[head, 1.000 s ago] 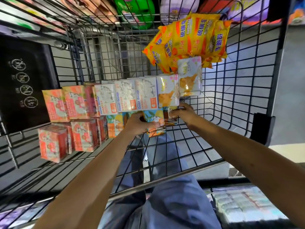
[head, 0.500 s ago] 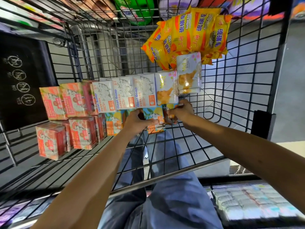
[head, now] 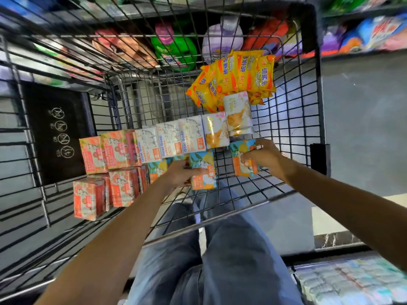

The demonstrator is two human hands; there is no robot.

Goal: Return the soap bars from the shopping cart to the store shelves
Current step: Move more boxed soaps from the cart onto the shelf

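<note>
In the cart (head: 290, 119), white goat soap boxes (head: 169, 139) sit just behind the hands. The left hand (head: 178, 172) grips the left blue box (head: 203, 172). The right hand (head: 265, 157) grips the right blue box (head: 242, 164), now pulled away from the other.

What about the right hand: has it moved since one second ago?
Yes. The right hand drew a teal soap box rightward, away from the Goat Soap row.

In the shopping cart (head: 319, 95), the Goat Soap boxes (head: 169, 139) are standing in a row. Stacked boxes (head: 110, 150) are sitting to their left, and two wrapped bars (head: 226, 126) are leaning to their right, with sulfur soap packets (head: 237, 73) lying behind those. Just before the row, the left hand (head: 178, 175) is gripping one soap box (head: 202, 159). Further right, the right hand (head: 266, 157) is gripping a second soap box (head: 239, 148).
</note>
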